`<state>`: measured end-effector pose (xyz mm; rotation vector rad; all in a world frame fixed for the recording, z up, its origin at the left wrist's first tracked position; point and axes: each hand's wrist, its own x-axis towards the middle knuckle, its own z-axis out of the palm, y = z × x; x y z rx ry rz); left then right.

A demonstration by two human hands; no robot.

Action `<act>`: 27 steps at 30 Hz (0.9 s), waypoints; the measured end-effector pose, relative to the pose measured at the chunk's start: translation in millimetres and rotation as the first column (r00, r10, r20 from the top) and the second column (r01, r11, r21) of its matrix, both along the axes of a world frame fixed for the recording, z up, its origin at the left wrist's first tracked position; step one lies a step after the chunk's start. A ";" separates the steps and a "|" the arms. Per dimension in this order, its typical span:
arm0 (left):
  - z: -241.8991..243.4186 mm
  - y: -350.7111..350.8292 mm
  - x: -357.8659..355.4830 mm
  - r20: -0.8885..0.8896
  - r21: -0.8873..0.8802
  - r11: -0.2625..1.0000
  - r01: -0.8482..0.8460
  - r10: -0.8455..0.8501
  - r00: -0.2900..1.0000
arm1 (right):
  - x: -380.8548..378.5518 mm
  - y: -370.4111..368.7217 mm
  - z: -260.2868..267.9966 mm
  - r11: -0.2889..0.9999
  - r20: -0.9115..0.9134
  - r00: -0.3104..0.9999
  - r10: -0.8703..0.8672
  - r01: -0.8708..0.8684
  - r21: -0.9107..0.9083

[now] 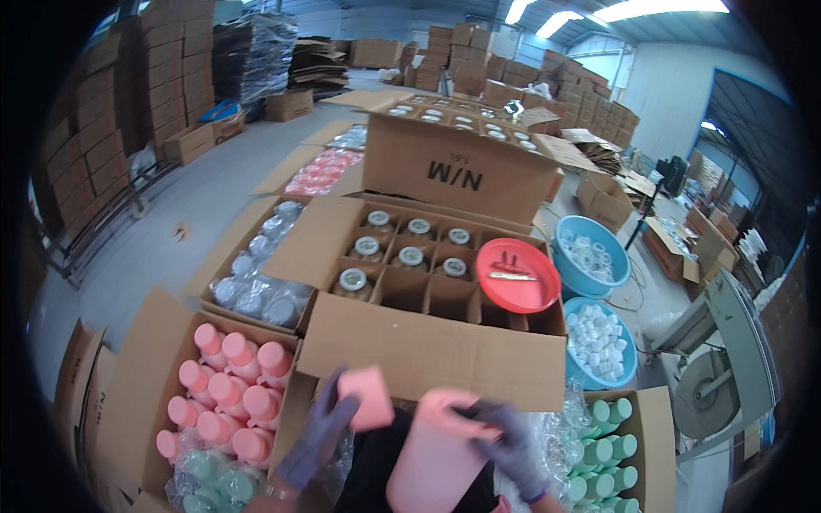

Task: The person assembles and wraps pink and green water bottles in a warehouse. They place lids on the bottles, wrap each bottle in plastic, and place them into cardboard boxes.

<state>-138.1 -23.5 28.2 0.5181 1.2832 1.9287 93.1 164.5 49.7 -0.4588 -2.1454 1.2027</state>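
Gloved in grey, my left hand point(319, 426) holds a pink plastic cup-shaped cap point(367, 399) by its left side. My right hand point(503, 433), in a matching glove, grips the handle near the rim of a large pink plastic jug point(437, 449), which tilts over my lap. Cap and jug are apart. Before me stands a divided cardboard carton point(442, 346) with several lidded glass jars point(353, 279) in its compartments. A red plastic basin point(513, 298) with small items in it rests on the carton's right side.
Pink capped jugs point(224, 388) fill a carton at left, beside bagged clear containers point(256, 276). Green capped bottles point(598, 451) stand in a carton at right. Blue tubs hold white caps point(596, 340) and clear rings point(587, 256). A grey machine point(731, 359) stands far right.
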 end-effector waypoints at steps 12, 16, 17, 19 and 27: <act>15.3 265.4 -17.7 -0.076 -0.038 0.946 0.323 -0.325 0.943 | 7.9 -23.5 11.2 0.935 -0.026 0.976 0.218 -0.201 0.293; -33.8 107.8 18.8 -0.070 -0.140 0.799 0.585 -0.597 0.799 | 6.9 -11.5 -24.8 0.947 -0.079 0.968 0.238 -0.213 0.238; -22.9 80.6 34.7 -0.188 -0.237 0.734 0.636 -0.677 0.711 | 3.0 -6.0 -37.4 0.961 -0.142 0.965 0.219 -0.188 0.202; -14.1 33.6 60.3 -0.085 -0.110 0.927 0.359 -0.369 0.926 | 3.1 21.3 -63.2 0.860 -0.318 0.818 0.479 -0.510 -0.014; -35.0 14.4 63.9 -0.162 -0.072 0.982 0.175 -0.184 0.969 | 5.5 25.7 -11.7 0.882 -0.006 0.885 0.466 -0.465 -0.076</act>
